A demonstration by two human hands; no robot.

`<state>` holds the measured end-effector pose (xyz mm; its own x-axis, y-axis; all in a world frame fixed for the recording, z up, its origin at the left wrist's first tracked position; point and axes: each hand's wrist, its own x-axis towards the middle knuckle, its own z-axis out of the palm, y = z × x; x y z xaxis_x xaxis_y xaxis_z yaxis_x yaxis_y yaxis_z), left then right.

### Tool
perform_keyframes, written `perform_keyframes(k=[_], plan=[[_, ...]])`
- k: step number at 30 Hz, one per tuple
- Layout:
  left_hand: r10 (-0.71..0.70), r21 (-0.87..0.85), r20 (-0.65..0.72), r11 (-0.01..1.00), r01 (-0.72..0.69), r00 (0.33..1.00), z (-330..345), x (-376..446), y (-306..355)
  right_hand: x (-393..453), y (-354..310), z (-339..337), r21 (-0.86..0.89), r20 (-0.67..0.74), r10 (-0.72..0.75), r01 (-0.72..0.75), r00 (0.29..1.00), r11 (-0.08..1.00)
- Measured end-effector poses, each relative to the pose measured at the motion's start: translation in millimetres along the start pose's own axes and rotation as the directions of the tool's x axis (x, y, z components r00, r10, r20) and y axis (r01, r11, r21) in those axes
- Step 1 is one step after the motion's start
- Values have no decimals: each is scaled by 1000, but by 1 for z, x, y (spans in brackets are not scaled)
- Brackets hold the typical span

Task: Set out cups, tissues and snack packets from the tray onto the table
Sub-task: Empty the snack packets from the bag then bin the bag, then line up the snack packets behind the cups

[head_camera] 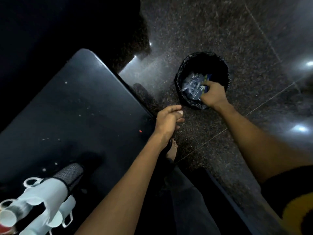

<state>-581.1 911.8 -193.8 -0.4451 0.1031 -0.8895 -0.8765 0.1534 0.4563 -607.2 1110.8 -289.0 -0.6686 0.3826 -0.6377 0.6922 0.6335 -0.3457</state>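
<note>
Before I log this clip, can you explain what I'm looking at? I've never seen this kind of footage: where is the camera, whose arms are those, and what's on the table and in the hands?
There is one picture, taken by a wide-angle camera worn on a person's head and looking down, so both bare arms are that person's own. There is no robot. The right hand reaches into a black-lined bin on the speckled floor and grips a dark packet with a yellow-green edge, above crumpled clear plastic. The left hand hovers between table and bin, fingers loosely curled; it seems to hold nothing. On the dark table, at the lower left, stand white cups with handles, tissues and a black mesh holder, with crumbs scattered around.
</note>
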Motion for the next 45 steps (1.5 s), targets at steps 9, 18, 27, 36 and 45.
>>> perform_keyframes(k=[9,18,27,36,45], plan=[[105,-123,-133,985,-122,986,-37,-33,18,-105,-93,2,191,-65,-222,231,973,954],[186,-279,-352,914,-293,917,-166,-126,25,-254,-236,49,327,-91,-424,429,901,842],[272,-373,-539,771,-515,797,-371,-248,-40,-421,-373,156,359,5,-673,627,740,692],[4,-538,-696,660,-525,718,-537,-289,-176,-521,-438,340,233,376,-677,642,633,730],[-372,-628,-721,708,-324,585,-592,-249,-303,-513,-456,456,-194,511,-576,739,638,645]])
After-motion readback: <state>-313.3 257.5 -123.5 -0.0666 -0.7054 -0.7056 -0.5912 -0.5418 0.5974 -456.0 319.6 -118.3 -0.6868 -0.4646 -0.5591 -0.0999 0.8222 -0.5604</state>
